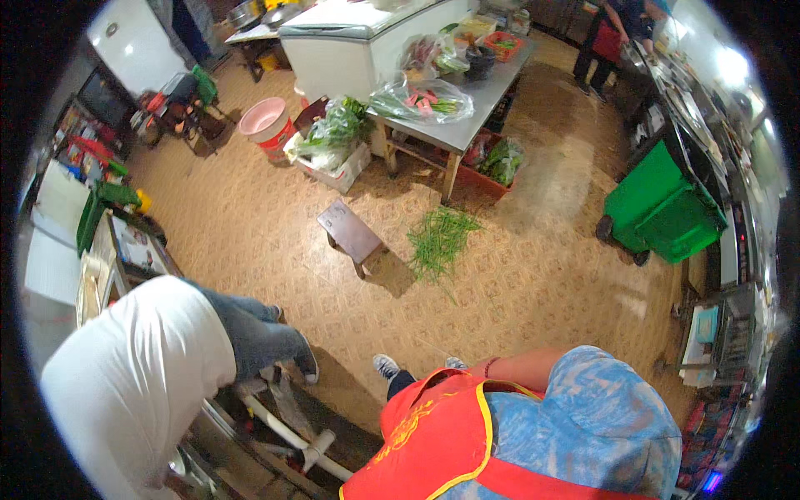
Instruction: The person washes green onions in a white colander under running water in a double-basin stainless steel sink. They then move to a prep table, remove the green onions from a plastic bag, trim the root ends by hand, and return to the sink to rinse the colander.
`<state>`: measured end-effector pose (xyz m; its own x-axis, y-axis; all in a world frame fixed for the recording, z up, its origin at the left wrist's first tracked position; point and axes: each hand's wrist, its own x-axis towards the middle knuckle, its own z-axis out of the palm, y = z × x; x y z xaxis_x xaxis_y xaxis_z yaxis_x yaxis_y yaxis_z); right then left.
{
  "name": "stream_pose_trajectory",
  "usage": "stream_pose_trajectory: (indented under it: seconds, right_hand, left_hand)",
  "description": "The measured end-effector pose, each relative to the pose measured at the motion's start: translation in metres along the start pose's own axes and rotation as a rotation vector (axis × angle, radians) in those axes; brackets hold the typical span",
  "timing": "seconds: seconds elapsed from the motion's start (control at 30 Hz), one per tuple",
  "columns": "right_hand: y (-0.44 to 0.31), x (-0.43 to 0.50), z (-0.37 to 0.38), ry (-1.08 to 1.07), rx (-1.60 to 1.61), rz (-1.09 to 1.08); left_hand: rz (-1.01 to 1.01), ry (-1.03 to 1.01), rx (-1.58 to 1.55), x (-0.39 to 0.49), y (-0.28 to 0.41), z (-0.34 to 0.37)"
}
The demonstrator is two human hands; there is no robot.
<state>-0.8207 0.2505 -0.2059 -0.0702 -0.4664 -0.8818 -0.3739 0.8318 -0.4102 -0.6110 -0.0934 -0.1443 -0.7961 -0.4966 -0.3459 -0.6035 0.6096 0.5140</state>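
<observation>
Neither of my hands is in view. My right forearm [522, 367], with a dark red bracelet at the wrist, passes behind the red apron [431, 431] I wear over a blue and white patterned shirt [600, 412]. My sneakers [385, 366] stand on the tan patterned floor [350, 331]. Before me, a low wooden stool [350, 231] stands on the floor. To its right lies a loose heap of thin green vegetable stalks [444, 240].
A co-worker [137, 375] in a white shirt bends over at left, beside white pipes [275, 422]. Ahead are a metal-topped table [481, 122] with bagged vegetables [431, 103], a vegetable box [340, 175] and a pink basin [264, 117]. A green wheeled bin [656, 200] stands right; another person [609, 47] works behind.
</observation>
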Motion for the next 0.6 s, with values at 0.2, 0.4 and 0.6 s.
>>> stream_pose_trajectory:
  seconds: [0.2, 0.4, 0.6]
  right_hand:
    - [-0.034, -0.001, -0.067, 0.087, 0.037, 0.1]
    - [0.015, -0.027, -0.096, 0.206, 0.267, 0.168]
    - [0.075, -0.015, -0.138, 0.241, 0.415, 0.174]
  left_hand:
    - [0.156, -0.235, 0.051, 0.147, 0.029, -0.041]
    - [0.292, -0.425, 0.118, 0.274, 0.108, -0.048]
    - [0.274, -0.589, 0.187, 0.344, 0.174, -0.026]
